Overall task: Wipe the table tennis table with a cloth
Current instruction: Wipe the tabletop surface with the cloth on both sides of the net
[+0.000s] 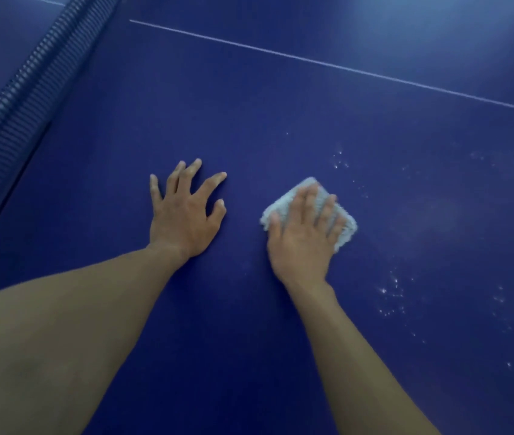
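Note:
The blue table tennis table (280, 105) fills the view. A small folded whitish cloth (287, 200) lies flat on it, right of centre. My right hand (304, 233) presses down on the cloth with straight, spread fingers, covering most of it. My left hand (183, 208) rests on the bare table surface to the left of the cloth, fingers spread and slightly arched, holding nothing. White specks and droplets (390, 293) dot the table to the right of the cloth.
The net (29, 86) runs diagonally across the upper left. A thin white centre line (343, 68) crosses the table beyond my hands. A bright glare patch sits at the upper right.

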